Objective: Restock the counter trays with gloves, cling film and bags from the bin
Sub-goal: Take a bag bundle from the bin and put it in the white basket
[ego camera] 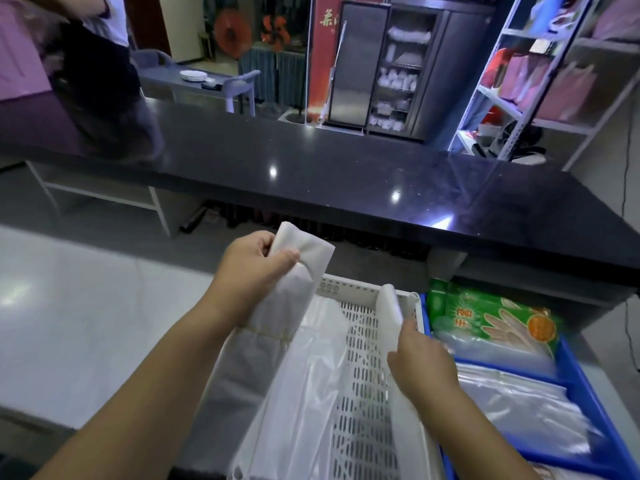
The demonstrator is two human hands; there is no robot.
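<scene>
My left hand [252, 268] grips the top of a folded bundle of white plastic bags [294, 271], tied with a yellow rubber band and held over the left side of the white perforated tray [363, 358]. Loose clear bags [311, 368] lie in that tray under the bundle. My right hand [419, 362] holds a second white bag bundle [389, 306] standing along the tray's right wall. To the right, the blue tray [575, 372] contains a green pack of gloves [491, 317] and clear plastic bags [519, 407].
A long black counter top [311, 168] runs across the view above the trays. A person in dark clothes [97, 81] leans on its far left. White metal shelving [519, 98] with pink bags stands at the right. A pale worktop [86, 306] lies left of the trays.
</scene>
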